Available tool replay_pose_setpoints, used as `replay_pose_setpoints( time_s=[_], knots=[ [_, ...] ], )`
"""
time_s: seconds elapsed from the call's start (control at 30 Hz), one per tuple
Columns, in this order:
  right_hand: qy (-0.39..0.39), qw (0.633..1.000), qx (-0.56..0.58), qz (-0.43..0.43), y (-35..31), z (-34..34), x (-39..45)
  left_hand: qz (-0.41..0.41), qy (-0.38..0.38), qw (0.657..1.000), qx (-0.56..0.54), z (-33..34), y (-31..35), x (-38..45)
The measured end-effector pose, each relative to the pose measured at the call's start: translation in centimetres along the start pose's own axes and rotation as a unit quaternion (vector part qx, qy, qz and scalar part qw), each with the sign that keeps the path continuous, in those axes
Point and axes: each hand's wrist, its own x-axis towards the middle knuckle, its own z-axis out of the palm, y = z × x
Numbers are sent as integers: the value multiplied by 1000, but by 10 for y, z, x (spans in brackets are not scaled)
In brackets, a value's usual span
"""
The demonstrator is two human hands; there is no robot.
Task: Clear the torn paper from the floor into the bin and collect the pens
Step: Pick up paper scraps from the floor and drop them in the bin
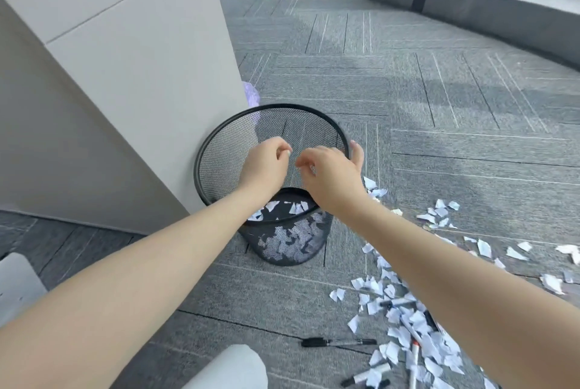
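Both the left hand (266, 159) and right hand (329, 168) hang loosely curled and empty over the mesh bin (219, 150), which holds torn paper (295, 208).

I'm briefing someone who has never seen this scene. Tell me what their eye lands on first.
Both hands, the left hand and right hand, hover together over the black mesh bin at centre, which already holds paper scraps. To the right, torn paper litters the grey carpet, with a black pen lying just beside the pile and other pens half buried in it.
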Motion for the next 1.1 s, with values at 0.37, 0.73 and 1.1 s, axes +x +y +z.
replay_pose_setpoints(
  time_s=[0.37,0.73,1.1],
  knots=[
    [-20,955,78,285,150,-44,-108,249,-113,957,-93,125,98,-24],
    [-173,860,82,473,221,-77,-235,36,-288,946,143,269,33,34],
    [-195,862,52,466,199,12,-264,32,-379,909,170,321,13,73]
  ],
)
